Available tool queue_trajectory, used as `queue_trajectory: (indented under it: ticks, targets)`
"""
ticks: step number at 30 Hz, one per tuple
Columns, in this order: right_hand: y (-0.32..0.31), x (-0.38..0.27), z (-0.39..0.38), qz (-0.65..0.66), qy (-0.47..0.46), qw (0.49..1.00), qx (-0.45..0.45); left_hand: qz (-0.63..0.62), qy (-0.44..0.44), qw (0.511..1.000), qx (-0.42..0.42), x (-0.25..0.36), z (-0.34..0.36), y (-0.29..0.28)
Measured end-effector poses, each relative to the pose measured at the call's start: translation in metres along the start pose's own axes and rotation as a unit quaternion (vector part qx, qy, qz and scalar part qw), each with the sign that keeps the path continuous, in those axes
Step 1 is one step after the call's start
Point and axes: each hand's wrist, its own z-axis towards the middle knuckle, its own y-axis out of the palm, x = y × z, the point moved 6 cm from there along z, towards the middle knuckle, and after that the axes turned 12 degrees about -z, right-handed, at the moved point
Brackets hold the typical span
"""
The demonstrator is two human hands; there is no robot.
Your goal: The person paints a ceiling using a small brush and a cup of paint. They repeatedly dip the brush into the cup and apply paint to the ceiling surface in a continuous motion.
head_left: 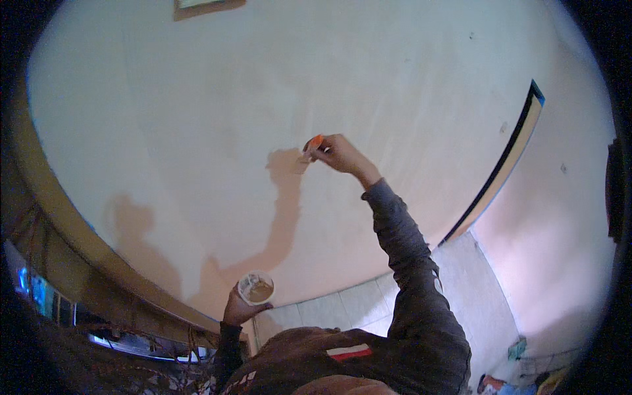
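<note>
My right hand (pixel 340 154) is raised to the pale wall (pixel 217 99), its fingers closed round a small putty knife (pixel 316 141) with an orange handle. The flat blade points down and left at the wall; whether it touches is hard to tell against the similar colour. Lower and to the left, my left hand (pixel 238 311) grips a round white tub (pixel 270 280) from its left and lower side. Pale paste lies inside the tub, with some smeared up its inner wall.
At the right a black and tan edge (pixel 494 172) stands beside another wall section. A framed thing (pixel 207 6) hangs at the top. Pale floor tiles (pixel 467 283) run along the wall's foot. A brown edge (pixel 72 227) curves along the left, and mixed items (pixel 500 384) lie at lower right.
</note>
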Motion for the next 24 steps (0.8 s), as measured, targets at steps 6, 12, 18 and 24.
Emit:
queue_trajectory:
  ticks: [6, 12, 18, 24]
  targets:
    - [0.041, 0.059, -0.007, -0.101, 0.005, 0.995, 0.022, 0.052, 0.03, 0.998, -0.02, 0.021, 0.018, 0.0]
    - [-0.041, -0.044, 0.012, -0.082, -0.061, 0.956, 0.274, 0.057, 0.032, 0.998, -0.022, 0.007, -0.009, -0.031]
    - [0.005, -0.04, -0.031, -0.022, 0.013, 0.984, 0.178, 0.036, 0.032, 0.998, -0.049, -0.011, 0.007, -0.039]
    - [0.08, 0.008, -0.057, -0.071, 0.013, 0.995, 0.062, 0.168, 0.14, 0.97, -0.106, 0.012, 0.067, -0.056]
